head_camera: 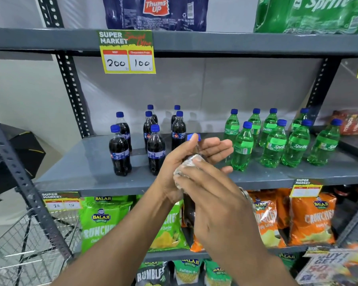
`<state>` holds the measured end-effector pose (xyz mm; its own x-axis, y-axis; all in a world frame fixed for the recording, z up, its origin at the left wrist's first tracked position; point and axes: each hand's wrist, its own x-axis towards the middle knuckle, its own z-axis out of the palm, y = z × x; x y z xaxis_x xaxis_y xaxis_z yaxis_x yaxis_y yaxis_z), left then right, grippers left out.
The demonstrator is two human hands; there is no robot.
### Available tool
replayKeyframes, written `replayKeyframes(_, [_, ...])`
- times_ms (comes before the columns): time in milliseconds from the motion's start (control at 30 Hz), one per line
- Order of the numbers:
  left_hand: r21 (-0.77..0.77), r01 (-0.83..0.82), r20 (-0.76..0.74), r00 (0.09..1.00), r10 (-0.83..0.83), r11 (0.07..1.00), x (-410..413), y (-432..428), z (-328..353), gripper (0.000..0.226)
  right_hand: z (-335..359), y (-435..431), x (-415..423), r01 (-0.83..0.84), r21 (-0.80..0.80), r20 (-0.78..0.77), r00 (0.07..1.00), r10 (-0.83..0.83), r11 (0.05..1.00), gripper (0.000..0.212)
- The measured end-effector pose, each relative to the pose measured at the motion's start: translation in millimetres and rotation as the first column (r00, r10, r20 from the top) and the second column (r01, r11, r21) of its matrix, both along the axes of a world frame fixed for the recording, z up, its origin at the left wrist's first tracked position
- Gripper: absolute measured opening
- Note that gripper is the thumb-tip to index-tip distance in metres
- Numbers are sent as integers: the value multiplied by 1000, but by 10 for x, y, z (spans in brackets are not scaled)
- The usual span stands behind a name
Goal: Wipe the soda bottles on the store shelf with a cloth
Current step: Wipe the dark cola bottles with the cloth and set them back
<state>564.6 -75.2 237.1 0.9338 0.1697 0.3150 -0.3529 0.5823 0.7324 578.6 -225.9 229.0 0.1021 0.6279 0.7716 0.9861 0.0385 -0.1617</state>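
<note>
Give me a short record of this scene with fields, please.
place: store shelf
held item: cola bottle, blue cap
left hand: holds the bottle near its neck
right hand: presses cloth on the bottle
on shelf, left: six cola bottles
on shelf, right: green Sprite bottles
below: chip bags

cola bottles (pixel 120 150) stand left on the shelf (pixel 87 172), sprite bottles (pixel 274 144) right.

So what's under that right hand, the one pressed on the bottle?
Under the right hand a crumpled pale cloth peeks out, pressed against a dark soda bottle that the left hand holds. Most of the cloth and the bottle's label are covered by the hands.
</note>
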Motion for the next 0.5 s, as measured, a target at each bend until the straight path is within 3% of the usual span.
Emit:
replayKeyframes(267, [-77,-71,88,993,77,995,-145,64,-19,44,-311,-142,-162,-150,104,-96,982,160,983,37])
replayKeyframes(367, [-88,-74,78,994,81,993,-169,19,-55,44,-198,-105,-144,-90,180,-332,932,147,979,36])
replayKeyframes(500, [-109,-81,84,992,91,991,-189,-31,-36,45,-46,-77,-72,-36,223,-598,784,166,974,38])
